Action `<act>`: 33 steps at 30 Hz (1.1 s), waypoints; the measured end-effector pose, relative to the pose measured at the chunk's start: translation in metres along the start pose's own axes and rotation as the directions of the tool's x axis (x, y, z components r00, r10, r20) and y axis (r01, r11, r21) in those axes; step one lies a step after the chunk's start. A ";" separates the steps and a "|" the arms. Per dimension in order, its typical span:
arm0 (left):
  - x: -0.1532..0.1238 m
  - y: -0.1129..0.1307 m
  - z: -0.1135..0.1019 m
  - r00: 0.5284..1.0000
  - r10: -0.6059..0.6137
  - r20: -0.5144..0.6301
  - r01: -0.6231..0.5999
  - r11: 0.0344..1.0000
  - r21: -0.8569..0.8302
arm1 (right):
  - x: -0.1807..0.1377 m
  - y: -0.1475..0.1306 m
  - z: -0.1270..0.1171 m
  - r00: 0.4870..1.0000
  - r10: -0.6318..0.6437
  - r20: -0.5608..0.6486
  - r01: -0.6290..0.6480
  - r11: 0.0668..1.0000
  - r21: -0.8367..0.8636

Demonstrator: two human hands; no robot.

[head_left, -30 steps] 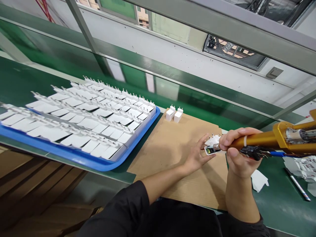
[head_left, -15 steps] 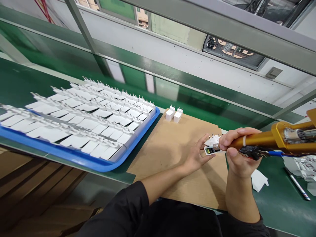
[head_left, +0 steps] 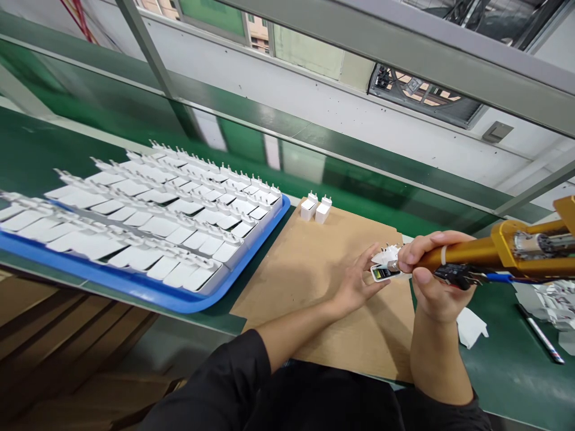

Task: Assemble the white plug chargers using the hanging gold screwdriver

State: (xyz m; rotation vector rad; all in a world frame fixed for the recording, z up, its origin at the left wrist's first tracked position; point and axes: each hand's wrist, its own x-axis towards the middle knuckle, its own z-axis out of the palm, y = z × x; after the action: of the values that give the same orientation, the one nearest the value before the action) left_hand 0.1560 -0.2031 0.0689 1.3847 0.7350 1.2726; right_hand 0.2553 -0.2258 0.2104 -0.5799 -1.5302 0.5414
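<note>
My left hand is closed around the left side of a white plug charger above the cardboard. The charger's case is open at the top, showing a dark inside with a yellow-green part. Its pin piece stands tilted at the back. My right hand grips a gold cylindrical hand tool with a black switch and a blue wire. The tool's metal tip meets the charger, or lies right over it; my fingers partly hide the spot.
A blue tray full of white chargers in rows lies at the left. Two chargers stand on the cardboard sheet. At the right are a loose white piece, a marker pen and a heap of white parts.
Almost nothing differs. Both hands, the charger and the gold tool hold nearly the same place; the view has shifted very slightly.
</note>
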 end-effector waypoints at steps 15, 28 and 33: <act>0.001 -0.003 -0.001 1.000 0.013 0.002 -0.013 1.000 0.020 | -0.001 0.002 -0.002 1.000 -0.010 0.014 0.010 1.000 0.013; 0.001 -0.001 -0.002 1.000 -0.008 0.015 0.007 0.998 0.061 | -0.003 0.001 -0.004 1.000 0.025 0.019 -0.024 0.999 -0.025; 0.001 -0.001 -0.002 1.000 -0.005 0.018 0.004 0.999 0.047 | -0.002 0.002 -0.004 1.000 0.006 0.028 -0.005 1.000 -0.024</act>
State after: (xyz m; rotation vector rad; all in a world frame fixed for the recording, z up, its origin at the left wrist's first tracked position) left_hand 0.1548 -0.2010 0.0676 1.4300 0.7599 1.2450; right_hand 0.2594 -0.2261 0.2075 -0.5975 -1.5635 0.5381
